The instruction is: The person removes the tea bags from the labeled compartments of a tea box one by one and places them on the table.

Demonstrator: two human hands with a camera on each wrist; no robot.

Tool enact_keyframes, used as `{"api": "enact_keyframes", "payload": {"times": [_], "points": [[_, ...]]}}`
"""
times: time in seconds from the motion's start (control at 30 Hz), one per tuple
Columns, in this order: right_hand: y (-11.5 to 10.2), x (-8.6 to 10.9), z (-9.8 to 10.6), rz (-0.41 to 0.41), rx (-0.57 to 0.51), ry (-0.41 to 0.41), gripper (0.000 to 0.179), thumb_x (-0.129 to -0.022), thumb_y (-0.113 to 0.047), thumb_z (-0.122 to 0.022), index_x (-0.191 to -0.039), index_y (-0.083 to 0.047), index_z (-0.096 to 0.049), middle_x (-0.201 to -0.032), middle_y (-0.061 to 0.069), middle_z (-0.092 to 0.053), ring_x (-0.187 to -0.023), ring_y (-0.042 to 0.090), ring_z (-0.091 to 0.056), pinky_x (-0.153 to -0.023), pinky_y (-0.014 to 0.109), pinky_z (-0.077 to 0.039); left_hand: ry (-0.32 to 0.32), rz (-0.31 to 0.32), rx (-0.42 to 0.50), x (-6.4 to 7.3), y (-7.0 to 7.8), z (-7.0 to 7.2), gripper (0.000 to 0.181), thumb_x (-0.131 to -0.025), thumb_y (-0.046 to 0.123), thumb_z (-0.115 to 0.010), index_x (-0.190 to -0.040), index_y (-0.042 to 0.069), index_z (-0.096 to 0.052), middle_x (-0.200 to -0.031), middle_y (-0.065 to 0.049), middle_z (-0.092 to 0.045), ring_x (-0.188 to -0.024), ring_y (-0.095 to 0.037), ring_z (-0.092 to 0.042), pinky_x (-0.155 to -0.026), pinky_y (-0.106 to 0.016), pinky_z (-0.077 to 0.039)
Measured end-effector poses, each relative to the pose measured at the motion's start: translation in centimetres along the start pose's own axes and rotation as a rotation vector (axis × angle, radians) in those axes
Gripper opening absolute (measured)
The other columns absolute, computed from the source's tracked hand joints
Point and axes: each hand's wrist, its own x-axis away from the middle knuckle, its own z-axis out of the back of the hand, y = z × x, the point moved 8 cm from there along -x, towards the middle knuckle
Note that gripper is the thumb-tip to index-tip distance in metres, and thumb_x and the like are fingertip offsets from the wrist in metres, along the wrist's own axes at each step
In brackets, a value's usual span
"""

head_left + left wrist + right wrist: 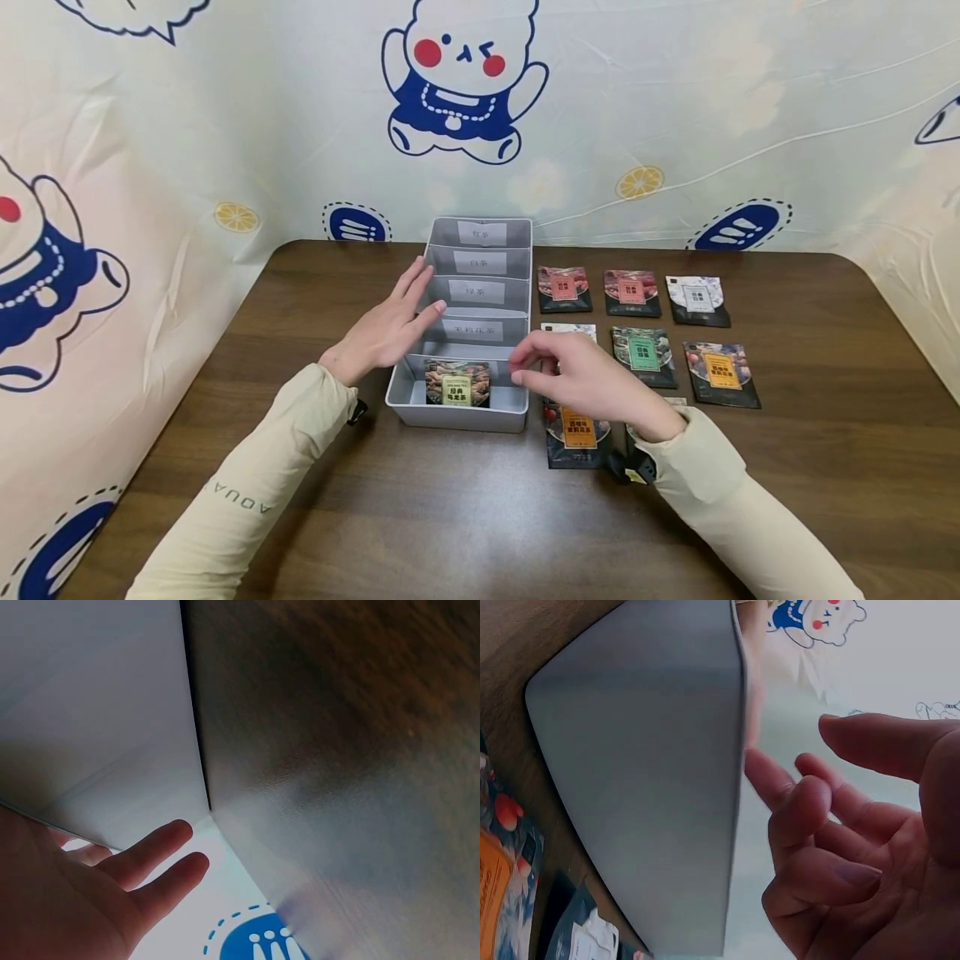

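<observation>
A grey divided box (459,418) stands on the table, with paper labels on its dividers. In its front compartment a tea sachet (457,387) with a yellow-green label leans upright. My left hand (384,323) is at the box's left rim, fingers extended; the left wrist view shows its fingers (154,851) by the box's outer wall. Over the right rim near the front compartment hovers my right hand (581,375). Its fingers (802,810) are loosely bent, the thumb stands apart, and nothing is between them in the right wrist view.
Right of the box lie tea sachets in rows: two red-labelled ones (564,289), a white one (698,300), a green one (644,357) and orange ones (722,374). Some sachets are partly hidden under my right hand and wrist. A printed cloth (585,192) hangs behind the table (450,517).
</observation>
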Motion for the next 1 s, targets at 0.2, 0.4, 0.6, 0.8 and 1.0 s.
{"api": "enact_keyframes", "payload": {"times": [0.2,0.4,0.6,0.8,1.0], "points": [[0.3,-0.7,-1.1,-0.033,0.009,-0.052,0.020,-0.093,-0.018,-0.064,-0.109,-0.007,-0.066,-0.096,-0.001,-0.070,-0.077,0.012,-0.060,-0.066,0.026,-0.048,0.000,0.002,-0.002,0.0,-0.1,-0.1,0.078,-0.098,0.064,-0.021,-0.157,0.017,-0.003,-0.164,0.005,0.012,-0.144,-0.030,-0.032,-0.108,-0.050,-0.039],[-0.1,-1.3,-1.9,-0.032,0.035,-0.071,0.023,-0.092,-0.015,-0.064,-0.112,-0.004,-0.065,-0.100,0.002,-0.071,-0.087,0.011,-0.065,-0.077,0.030,-0.052,0.004,0.002,0.000,0.0,-0.2,-0.1,0.078,-0.098,0.064,-0.021,-0.157,0.017,-0.003,-0.164,0.003,0.010,-0.146,-0.030,-0.029,-0.110,-0.050,-0.037],[-0.1,-1.8,-2.6,-0.070,0.086,-0.089,0.024,-0.092,-0.015,-0.064,-0.114,-0.005,-0.064,-0.102,0.004,-0.073,-0.094,0.014,-0.068,-0.084,0.036,-0.053,0.004,0.005,0.003,0.0,-0.2,0.0,0.077,-0.098,0.064,-0.021,-0.157,0.018,-0.003,-0.164,0.004,0.011,-0.145,-0.030,-0.030,-0.110,-0.049,-0.037],[-0.3,-2.0,-2.9,-0.128,0.157,-0.097,0.029,-0.092,-0.021,-0.065,-0.117,-0.008,-0.062,-0.108,0.005,-0.072,-0.097,0.016,-0.068,-0.085,0.036,-0.053,0.008,-0.003,0.005,0.0,-0.2,0.0,0.078,-0.098,0.064,-0.022,-0.157,0.017,-0.004,-0.164,0.002,0.009,-0.144,-0.030,-0.032,-0.108,-0.050,-0.039],[-0.3,-2.0,-3.1,-0.147,0.167,-0.116,0.027,-0.092,-0.021,-0.064,-0.116,-0.009,-0.062,-0.111,0.006,-0.071,-0.096,0.015,-0.067,-0.084,0.036,-0.053,0.006,0.002,0.010,0.0,-0.1,0.0,0.077,-0.098,0.065,-0.021,-0.157,0.018,-0.004,-0.164,0.006,0.012,-0.143,-0.030,-0.033,-0.109,-0.050,-0.038]]}}
